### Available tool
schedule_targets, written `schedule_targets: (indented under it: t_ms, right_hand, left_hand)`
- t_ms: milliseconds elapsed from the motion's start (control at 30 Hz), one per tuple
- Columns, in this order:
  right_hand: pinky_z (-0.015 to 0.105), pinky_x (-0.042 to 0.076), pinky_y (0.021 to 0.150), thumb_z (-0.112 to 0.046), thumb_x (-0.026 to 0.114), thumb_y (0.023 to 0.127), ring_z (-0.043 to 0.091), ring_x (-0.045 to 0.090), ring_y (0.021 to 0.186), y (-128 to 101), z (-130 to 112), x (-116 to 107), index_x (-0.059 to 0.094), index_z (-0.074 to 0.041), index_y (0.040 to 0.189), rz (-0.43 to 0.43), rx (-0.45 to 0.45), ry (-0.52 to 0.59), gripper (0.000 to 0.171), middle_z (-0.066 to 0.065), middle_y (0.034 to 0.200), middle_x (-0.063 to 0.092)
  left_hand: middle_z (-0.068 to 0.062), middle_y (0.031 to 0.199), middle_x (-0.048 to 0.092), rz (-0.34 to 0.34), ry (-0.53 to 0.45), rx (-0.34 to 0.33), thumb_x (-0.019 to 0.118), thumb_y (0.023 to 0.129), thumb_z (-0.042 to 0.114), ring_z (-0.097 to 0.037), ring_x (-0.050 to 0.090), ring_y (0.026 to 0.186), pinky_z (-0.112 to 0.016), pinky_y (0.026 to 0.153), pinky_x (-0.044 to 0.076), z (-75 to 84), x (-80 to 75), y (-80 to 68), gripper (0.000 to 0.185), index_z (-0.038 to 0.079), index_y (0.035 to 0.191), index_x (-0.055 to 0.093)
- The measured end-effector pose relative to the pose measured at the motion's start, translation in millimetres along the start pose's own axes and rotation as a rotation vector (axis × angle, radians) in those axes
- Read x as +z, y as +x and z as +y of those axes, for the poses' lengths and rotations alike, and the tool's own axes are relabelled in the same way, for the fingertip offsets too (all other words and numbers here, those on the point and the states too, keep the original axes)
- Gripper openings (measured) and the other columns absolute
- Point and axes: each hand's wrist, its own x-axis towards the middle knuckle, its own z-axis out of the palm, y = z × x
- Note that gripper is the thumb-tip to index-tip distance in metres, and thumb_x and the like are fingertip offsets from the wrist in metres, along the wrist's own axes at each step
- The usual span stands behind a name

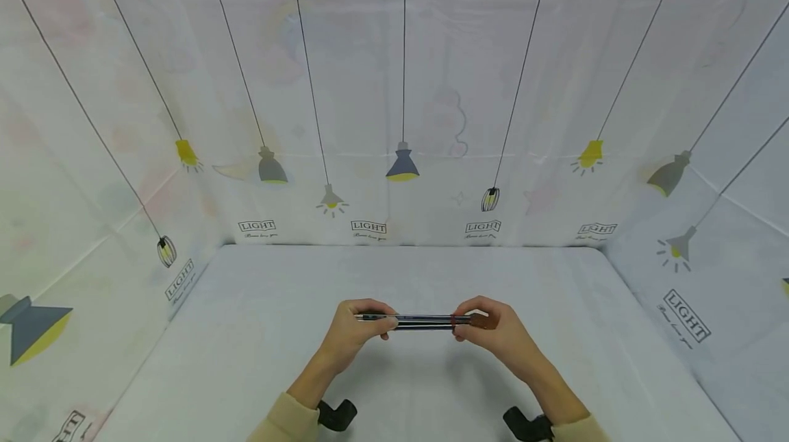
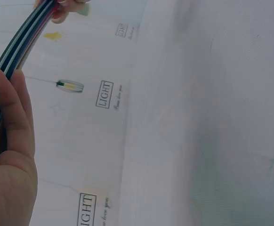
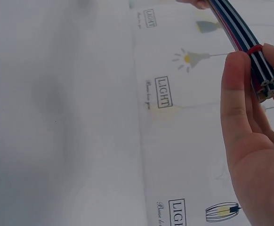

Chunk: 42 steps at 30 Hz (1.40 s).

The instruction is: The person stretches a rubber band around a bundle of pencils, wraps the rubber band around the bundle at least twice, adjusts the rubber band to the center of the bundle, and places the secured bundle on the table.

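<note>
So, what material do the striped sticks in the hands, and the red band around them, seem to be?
Striped sticks: probably glossy plastic tubes; the cut ends look hollow and the bundle bows slightly. Red band: likely rubber or elastic, thin and hugging the bundle tightly, though too small to be sure.
</note>
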Motion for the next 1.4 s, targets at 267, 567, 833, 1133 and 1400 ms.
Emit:
schedule_targets:
  t_ms: [267, 567, 833, 1133, 1400]
  right_hand:
    - [0.036, 0.057, 0.084, -0.012, 0.079, 0.089, 0.032, 0.071, 0.094, -5.2, -2.5, 3.8, 0.067, 0.001, 0.114, 0.052, -0.004, -0.051, 0.03, 0.024, 0.11, 0.068]
    - [0.036, 0.058, 0.082, -0.008, 0.079, 0.089, 0.026, 0.072, 0.091, -6.0, -2.8, 9.2, 0.066, 0.001, 0.113, 0.078, -0.042, -0.035, 0.029, 0.021, 0.106, 0.068]
    - [0.031, 0.058, 0.077, -0.007, 0.079, 0.088, 0.024, 0.073, 0.085, -5.8, -5.6, 13.1, 0.069, 0.0, 0.111, 0.091, -0.109, -0.052, 0.026, 0.02, 0.102, 0.07]
    - [0.03, 0.058, 0.074, -0.007, 0.08, 0.087, 0.021, 0.073, 0.082, -5.3, -3.6, 15.5, 0.07, 0.0, 0.111, 0.109, -0.102, -0.056, 0.027, 0.011, 0.096, 0.073]
    - [0.03, 0.059, 0.075, -0.006, 0.081, 0.086, 0.02, 0.073, 0.082, -3.9, -3.5, 19.1, 0.07, 0.002, 0.111, 0.113, -0.098, -0.025, 0.028, 0.012, 0.095, 0.073]
  left_hand:
    - [-0.02, 0.11, 0.071, -0.07, -0.035, -0.002, 0.077, 0.091, 0.012, -0.024, 0.072, 0.083, -0.041, 0.088, 0.057, -0.2, -3.3, -1.2, 0.026, -0.005, 0.11, 0.074]
    - [-0.012, 0.099, 0.072, -0.009, -0.024, 0.042, 0.078, 0.089, 0.012, -0.021, 0.07, 0.073, -0.038, 0.086, 0.055, 0.7, 3.0, -0.2, 0.022, -0.005, 0.103, 0.074]
    - [-0.012, 0.093, 0.069, 0.044, -0.048, 0.02, 0.081, 0.088, 0.013, -0.021, 0.067, 0.066, -0.039, 0.087, 0.054, 2.8, 7.0, -0.6, 0.025, -0.007, 0.1, 0.072]
    - [-0.012, 0.092, 0.069, 0.074, -0.032, 0.037, 0.082, 0.087, 0.014, -0.021, 0.066, 0.061, -0.038, 0.077, 0.058, 1.1, 7.9, 0.4, 0.024, -0.006, 0.095, 0.073]
    - [-0.012, 0.092, 0.068, 0.084, -0.036, 0.028, 0.082, 0.087, 0.014, -0.02, 0.065, 0.06, -0.036, 0.073, 0.059, 3.0, 6.5, -0.2, 0.024, -0.007, 0.095, 0.072]
